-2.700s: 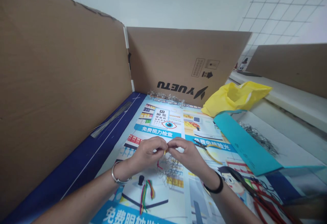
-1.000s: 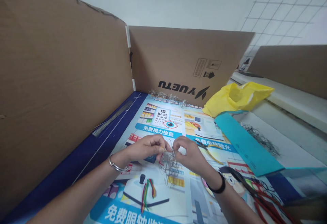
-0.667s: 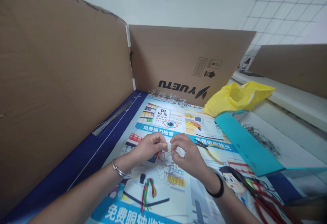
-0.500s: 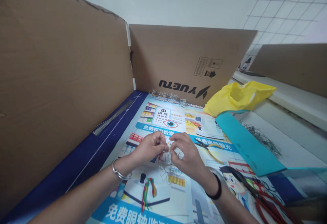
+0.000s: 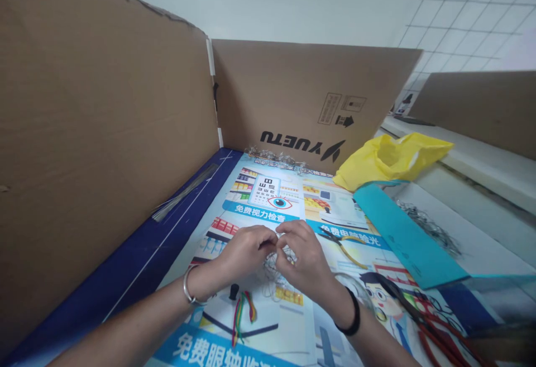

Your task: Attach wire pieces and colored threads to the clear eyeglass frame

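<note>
Over the middle of the printed sheet, my left hand [image 5: 250, 251] and my right hand [image 5: 305, 256] meet with their fingertips almost touching. Both are closed in a pinch around thin silver wire [image 5: 272, 279], whose loops hang or lie just below the fingers; the exact grip point is hidden behind the fingertips. Closer to me lies a small bunch of red, yellow and green cords [image 5: 242, 317]. To the right of my right hand are pliers with yellow handles [image 5: 352, 249].
Cardboard panels [image 5: 310, 93] stand at the back and left. Straight wires [image 5: 184, 191] lie on the left. A heap of bent wire pieces [image 5: 280, 158] sits at the back. On the right are a yellow bag [image 5: 385, 157], a turquoise box [image 5: 406, 233] holding wire and red-handled cutters [image 5: 431, 328].
My left hand has turned, its back now more upward, and lowered slightly. The red strand seen at its fingertips is now hidden. My right hand has dipped slightly toward it.
</note>
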A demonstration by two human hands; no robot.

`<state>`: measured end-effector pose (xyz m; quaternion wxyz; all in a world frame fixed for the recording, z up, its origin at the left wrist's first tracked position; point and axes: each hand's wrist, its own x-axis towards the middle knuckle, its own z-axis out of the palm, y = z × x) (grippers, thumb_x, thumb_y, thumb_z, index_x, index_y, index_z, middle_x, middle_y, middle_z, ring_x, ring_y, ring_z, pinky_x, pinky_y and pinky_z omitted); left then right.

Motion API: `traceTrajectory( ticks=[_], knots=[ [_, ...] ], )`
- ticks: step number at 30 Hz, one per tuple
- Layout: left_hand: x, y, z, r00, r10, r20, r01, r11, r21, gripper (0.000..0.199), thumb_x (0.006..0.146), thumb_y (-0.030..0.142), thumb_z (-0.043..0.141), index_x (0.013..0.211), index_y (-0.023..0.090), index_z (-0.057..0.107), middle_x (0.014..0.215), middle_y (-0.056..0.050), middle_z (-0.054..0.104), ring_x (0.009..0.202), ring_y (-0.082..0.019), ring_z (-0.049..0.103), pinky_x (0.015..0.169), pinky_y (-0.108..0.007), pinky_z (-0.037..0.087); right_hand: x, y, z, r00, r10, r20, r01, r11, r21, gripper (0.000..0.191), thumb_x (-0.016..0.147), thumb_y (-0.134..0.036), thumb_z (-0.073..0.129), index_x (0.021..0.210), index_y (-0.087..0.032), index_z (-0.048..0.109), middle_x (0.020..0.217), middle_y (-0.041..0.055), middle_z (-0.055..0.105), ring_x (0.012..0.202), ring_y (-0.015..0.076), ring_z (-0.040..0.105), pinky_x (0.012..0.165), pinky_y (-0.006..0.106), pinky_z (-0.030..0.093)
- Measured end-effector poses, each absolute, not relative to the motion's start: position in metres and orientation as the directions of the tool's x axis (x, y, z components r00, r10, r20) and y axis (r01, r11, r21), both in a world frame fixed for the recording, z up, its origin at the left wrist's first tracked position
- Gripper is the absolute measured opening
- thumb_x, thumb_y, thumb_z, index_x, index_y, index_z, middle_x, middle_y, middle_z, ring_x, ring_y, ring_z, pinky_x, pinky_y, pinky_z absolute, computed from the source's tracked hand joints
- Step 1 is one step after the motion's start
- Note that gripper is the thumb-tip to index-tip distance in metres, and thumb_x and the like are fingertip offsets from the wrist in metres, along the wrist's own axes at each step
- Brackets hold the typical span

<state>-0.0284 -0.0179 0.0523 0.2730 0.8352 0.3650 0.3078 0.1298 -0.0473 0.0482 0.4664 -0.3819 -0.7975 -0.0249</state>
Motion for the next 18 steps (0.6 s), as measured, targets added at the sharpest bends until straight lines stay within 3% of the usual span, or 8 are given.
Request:
traceTrajectory(
  ticks=[4,10,18],
  knots=[
    [-0.030,-0.014,0.050,0.528,0.786,0.321,0.401,-0.564,0.722,0.018,0.075,0.006,0.051,0.072,0.017,0.063,0.073,0.001,0.066,0.069,-0.011,0.058,0.066,-0.021,0.043,0.133,-0.046,0.051,-0.296,0.580,0.759,0.628,0.717,-0.303,0.015,0.075,-0.004,0.051,0.074,-0.019,0.053,0.089,0.0072,0.061,0.085,0.0199,0.055,0.075,0.039,0.047],
    [-0.034,-0.002,0.046,0.526,0.835,0.164,0.292,-0.359,0.887,0.015,0.072,0.008,0.051,0.071,0.017,0.062,0.069,0.003,0.064,0.066,-0.010,0.058,0.063,-0.020,0.044,0.153,-0.041,0.061,-0.319,0.598,0.736,0.656,0.699,-0.284,0.019,0.078,-0.008,0.056,0.093,-0.020,0.060,0.093,0.0068,0.063,0.087,0.0198,0.055,0.079,0.039,0.046],
    [-0.034,-0.001,0.043,0.537,0.828,0.162,0.281,-0.357,0.891,0.013,0.074,0.011,0.050,0.072,0.018,0.061,0.071,0.002,0.063,0.068,-0.010,0.057,0.065,-0.021,0.044,0.145,-0.043,0.054,-0.399,0.612,0.683,0.727,0.665,-0.172,0.008,0.083,-0.012,0.055,0.087,-0.017,0.061,0.090,0.0078,0.064,0.085,0.0214,0.054,0.074,0.038,0.044]
  ],
)
